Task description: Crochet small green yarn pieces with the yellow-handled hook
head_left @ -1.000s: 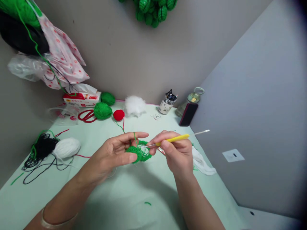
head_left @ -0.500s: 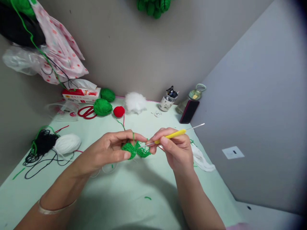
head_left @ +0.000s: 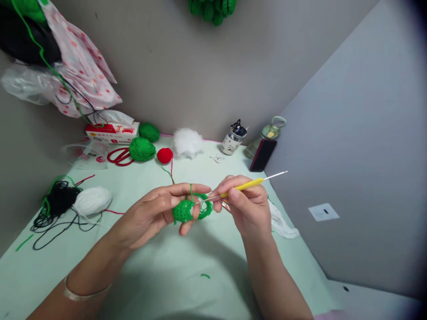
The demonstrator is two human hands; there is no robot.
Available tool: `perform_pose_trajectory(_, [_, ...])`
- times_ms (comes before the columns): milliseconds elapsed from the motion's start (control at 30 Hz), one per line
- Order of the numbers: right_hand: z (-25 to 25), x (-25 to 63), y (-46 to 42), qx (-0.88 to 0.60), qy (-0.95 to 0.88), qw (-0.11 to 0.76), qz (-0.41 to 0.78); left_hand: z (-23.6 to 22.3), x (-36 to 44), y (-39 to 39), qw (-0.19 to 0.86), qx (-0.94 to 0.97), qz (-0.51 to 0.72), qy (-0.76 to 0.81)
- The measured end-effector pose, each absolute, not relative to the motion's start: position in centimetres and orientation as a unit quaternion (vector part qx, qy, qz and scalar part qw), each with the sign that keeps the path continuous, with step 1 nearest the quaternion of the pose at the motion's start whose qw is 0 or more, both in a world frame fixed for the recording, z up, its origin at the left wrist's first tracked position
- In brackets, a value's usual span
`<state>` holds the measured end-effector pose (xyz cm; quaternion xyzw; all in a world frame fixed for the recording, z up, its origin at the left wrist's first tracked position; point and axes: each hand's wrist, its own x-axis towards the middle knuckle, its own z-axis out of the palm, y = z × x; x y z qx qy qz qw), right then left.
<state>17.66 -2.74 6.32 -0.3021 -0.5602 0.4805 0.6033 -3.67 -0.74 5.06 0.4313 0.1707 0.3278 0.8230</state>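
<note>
My left hand [head_left: 151, 211] is closed on a small green crochet piece [head_left: 183, 211], with a strand of green yarn looped over its raised index finger. A second, ring-like green part [head_left: 204, 208] sits just right of that piece, behind the fingertips. My right hand [head_left: 245, 202] grips a crochet hook [head_left: 245, 185] by its yellow handle. The hook's metal tip points left and meets the edge of the green piece; its other thin end sticks up to the right. Something small and reddish shows under the right fingers, too hidden to name.
Green yarn balls [head_left: 142, 149], a red ball [head_left: 164, 155], white stuffing [head_left: 187, 143] and red-handled scissors [head_left: 120, 157] lie at the back. Black yarn [head_left: 62, 198] and white yarn [head_left: 93, 200] lie left. A pen jar [head_left: 231, 143], phone [head_left: 263, 155] and bottle [head_left: 269, 131] stand back right.
My left hand has turned, bringing its thumb up and showing more of the green piece's rounded face. The hook and my right hand have shifted slightly right.
</note>
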Motion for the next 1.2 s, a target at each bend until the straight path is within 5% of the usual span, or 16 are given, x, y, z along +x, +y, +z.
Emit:
perform_pose_trajectory(200, [6.2,17.1,-2.8,-0.310,-0.541,0.603,0.498,5.2,-3.8,-1.0,0.775,0.464,0.370,0.217])
perform_pose_trajectory(567, [4.5,15.9,-3.1,-0.300,-0.706,0.608,0.205,4.4,-2.1,-1.6,0.726,0.471,0.420,0.275])
perform_pose_trajectory(867, [4.6,15.9,-2.6,-0.266,-0.571,0.625,0.461,5.1,-2.5,-1.8,0.658,0.524,0.432,0.324])
perform_pose_trajectory(1200, [4.7,16.4,-2.7,-0.270,-0.570,0.605,0.486,5.2,-2.7,-1.5,0.595,0.579,0.445,0.333])
